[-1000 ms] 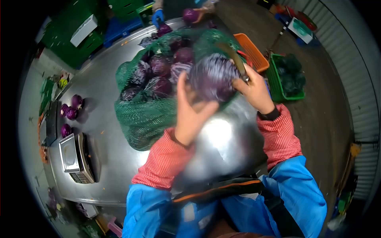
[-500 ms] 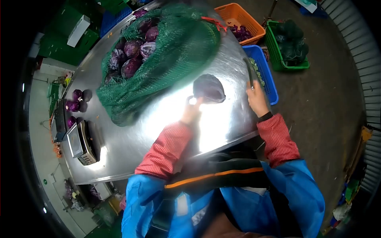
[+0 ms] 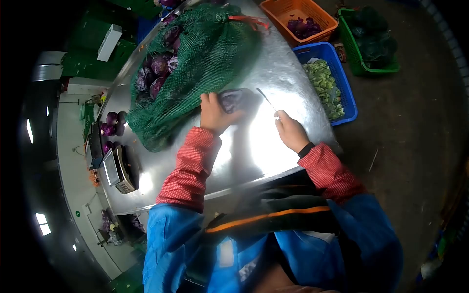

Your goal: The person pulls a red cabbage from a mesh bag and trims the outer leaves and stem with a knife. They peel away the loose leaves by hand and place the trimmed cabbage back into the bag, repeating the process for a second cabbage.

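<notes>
A red cabbage [image 3: 230,100] lies on the metal table. My left hand [image 3: 215,116] cups it from the left, fingers along its far-left side and thumb across its near edge. My right hand [image 3: 291,132] is closed around the handle of a knife [image 3: 266,100], whose thin blade points away from me and to the left, apart from the cabbage. Just beyond my left hand is a green mesh sack [image 3: 207,58], its open side showing several red cabbages [image 3: 159,66].
A scale [image 3: 117,172] and a few small cabbages [image 3: 110,123] sit at the table's left. Off the right edge are a blue crate [image 3: 352,110] of pale green trimmings, an orange crate [image 3: 278,14] with purple leaves, and a green crate [image 3: 378,71] with dark mesh bags.
My left hand has shifted left and up around the cabbage's side, and the cabbage sits closer to the sack. The knife has come inward from the table's right edge, now clearly visible.
</notes>
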Tool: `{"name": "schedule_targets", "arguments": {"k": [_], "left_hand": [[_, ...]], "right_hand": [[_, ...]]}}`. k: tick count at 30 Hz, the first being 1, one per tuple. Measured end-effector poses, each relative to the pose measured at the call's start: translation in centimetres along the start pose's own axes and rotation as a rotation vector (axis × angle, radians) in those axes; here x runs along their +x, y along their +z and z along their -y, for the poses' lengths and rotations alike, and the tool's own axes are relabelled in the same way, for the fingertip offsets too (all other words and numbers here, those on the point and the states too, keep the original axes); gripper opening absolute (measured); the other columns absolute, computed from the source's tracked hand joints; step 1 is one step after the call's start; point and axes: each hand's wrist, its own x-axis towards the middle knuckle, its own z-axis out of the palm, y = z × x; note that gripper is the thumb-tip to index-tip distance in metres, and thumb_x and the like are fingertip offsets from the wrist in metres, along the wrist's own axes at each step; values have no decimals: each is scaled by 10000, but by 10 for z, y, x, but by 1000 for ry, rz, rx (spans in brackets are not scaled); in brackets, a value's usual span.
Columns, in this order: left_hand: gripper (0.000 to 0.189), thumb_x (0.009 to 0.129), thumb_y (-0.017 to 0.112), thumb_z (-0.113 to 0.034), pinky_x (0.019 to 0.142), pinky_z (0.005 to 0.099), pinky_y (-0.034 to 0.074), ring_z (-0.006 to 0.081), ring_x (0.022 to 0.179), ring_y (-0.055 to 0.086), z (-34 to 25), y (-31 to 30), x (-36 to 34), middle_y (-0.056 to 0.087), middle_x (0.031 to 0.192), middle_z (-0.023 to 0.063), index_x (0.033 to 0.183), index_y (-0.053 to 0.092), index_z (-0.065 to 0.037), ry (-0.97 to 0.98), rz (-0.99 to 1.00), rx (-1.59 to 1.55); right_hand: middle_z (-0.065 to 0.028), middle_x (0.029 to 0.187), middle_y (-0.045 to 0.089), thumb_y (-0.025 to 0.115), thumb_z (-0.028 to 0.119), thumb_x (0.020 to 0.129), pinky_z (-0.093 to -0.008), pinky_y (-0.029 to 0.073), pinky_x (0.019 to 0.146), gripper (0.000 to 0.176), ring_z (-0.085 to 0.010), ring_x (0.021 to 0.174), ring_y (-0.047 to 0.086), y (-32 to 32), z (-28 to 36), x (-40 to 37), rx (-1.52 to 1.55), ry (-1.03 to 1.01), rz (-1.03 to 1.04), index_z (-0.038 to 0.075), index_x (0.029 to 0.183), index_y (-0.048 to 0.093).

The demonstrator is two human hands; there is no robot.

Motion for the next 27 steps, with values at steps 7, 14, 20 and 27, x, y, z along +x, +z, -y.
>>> {"name": "schedule_targets", "arguments": {"k": [7, 14, 20, 27], "left_hand": [[953, 604, 863, -384, 915, 399, 480, 354, 1022, 538, 1, 13, -1, 417, 1142, 209, 1314, 391, 43, -92, -49, -119], [899, 599, 854, -337, 899, 429, 496, 369, 1008, 537, 2, 25, 4, 401, 1138, 212, 1326, 447, 1, -22, -98, -261], [923, 586, 849, -290, 990, 437, 439, 348, 1150, 456, 35, 32, -23, 354, 1218, 186, 1349, 399, -32, 92, -162, -485], [1005, 642, 853, -196, 1073, 396, 342, 289, 1234, 393, 11, 35, -90, 348, 1273, 150, 1417, 232, -42, -321, -215, -1287]], "right_hand": [[-208, 815, 637, 471, 93, 923, -440, 528, 616, 90, -367, 696, 647, -20, 84, 57, -330, -35, 155, 12, 957, 494], [-200, 734, 641, 445, 59, 902, -434, 534, 604, 102, -353, 673, 657, -4, 60, 85, -494, -70, 277, 6, 956, 513], [-222, 813, 673, 473, 124, 924, -474, 526, 681, 197, -398, 738, 651, 33, 37, 122, -450, 96, 366, 10, 1068, 545], [32, 580, 430, 529, 345, 984, -227, 298, 302, 291, -57, 347, 360, 24, 88, 67, 639, 618, 427, 57, 1024, 518]]}}
